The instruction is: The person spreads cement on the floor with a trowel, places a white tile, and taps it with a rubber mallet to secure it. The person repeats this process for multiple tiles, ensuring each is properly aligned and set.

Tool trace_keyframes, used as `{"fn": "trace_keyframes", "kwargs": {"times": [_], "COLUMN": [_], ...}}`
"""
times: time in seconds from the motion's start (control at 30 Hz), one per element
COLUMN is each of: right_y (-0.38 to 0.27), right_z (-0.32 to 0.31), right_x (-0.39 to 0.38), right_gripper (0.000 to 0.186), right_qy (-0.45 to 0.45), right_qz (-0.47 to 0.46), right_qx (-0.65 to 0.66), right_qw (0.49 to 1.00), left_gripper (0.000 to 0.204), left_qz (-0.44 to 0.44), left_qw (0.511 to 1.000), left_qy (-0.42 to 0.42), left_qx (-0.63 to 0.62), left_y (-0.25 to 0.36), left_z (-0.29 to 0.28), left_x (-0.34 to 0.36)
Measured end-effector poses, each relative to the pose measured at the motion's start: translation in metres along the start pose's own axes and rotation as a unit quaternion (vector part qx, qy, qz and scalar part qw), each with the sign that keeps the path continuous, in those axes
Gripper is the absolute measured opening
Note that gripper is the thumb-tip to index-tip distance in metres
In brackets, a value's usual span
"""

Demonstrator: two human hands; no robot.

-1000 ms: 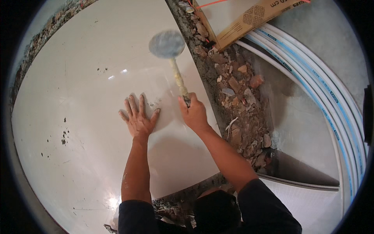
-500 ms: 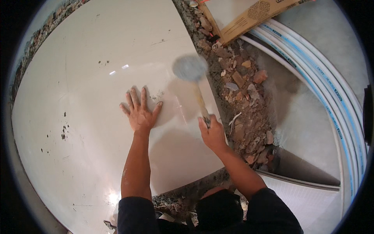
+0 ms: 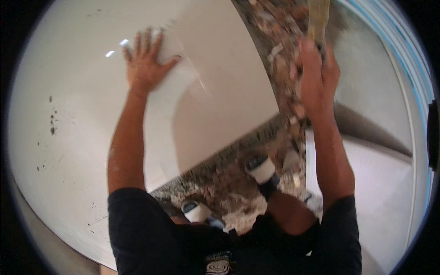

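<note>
My left hand (image 3: pixel 145 68) lies flat on a large, glossy cream tile (image 3: pixel 224 96), fingers spread. My right hand (image 3: pixel 317 85) is wrapped round the pale handle of a mallet (image 3: pixel 318 20), raised beyond the tile's right edge and above the rubble. The mallet's head is cut off by the top of the picture. Dark specks of mortar (image 3: pixel 52 119) dot the tile left of my left hand. Both hands are slightly blurred.
Broken brick and rubble (image 3: pixel 266 23) run along the tile's right edge and its near edge. My two feet in white-and-dark footwear (image 3: pixel 261 168) stand there. White-and-blue coiled pipes (image 3: pixel 405 39) curve at the far right. A pale ribbed panel (image 3: pixel 376 183) lies at the lower right.
My right hand has lifted the mallet away from over the tile, to the right and up. My left hand stays flat on the tile. The view has shifted, showing my feet.
</note>
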State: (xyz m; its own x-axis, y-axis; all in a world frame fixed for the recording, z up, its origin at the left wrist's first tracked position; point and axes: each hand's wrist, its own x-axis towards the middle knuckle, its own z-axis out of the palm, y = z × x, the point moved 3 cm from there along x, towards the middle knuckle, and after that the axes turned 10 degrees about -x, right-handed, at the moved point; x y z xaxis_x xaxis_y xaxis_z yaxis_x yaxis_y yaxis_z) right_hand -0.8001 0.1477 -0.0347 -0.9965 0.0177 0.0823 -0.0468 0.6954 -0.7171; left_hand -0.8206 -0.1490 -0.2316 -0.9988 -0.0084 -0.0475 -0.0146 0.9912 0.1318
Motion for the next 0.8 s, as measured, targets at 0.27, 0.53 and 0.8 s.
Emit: {"fn": "trace_keyframes", "kwargs": {"times": [0.27, 0.53, 0.8], "right_y": [0.014, 0.075, 0.049], "right_z": [0.101, 0.103, 0.090], "right_x": [-0.107, -0.209, -0.199], "right_gripper": [0.050, 0.047, 0.045], "right_qy": [-0.072, -0.155, -0.024], "right_qz": [0.135, 0.191, 0.208], "right_qx": [-0.167, -0.196, 0.090], "right_qw": [0.974, 0.949, 0.974], "left_gripper": [0.088, 0.087, 0.096], "left_qz": [-0.040, -0.063, -0.370], "left_qw": [0.998, 0.996, 0.925], "left_qy": [-0.035, 0.050, 0.058], "left_qx": [0.029, -0.023, -0.066], "left_y": [-0.035, -0.046, -0.152], "left_z": [-0.004, 0.013, 0.004], "left_x": [-0.061, -0.065, -0.168]}}
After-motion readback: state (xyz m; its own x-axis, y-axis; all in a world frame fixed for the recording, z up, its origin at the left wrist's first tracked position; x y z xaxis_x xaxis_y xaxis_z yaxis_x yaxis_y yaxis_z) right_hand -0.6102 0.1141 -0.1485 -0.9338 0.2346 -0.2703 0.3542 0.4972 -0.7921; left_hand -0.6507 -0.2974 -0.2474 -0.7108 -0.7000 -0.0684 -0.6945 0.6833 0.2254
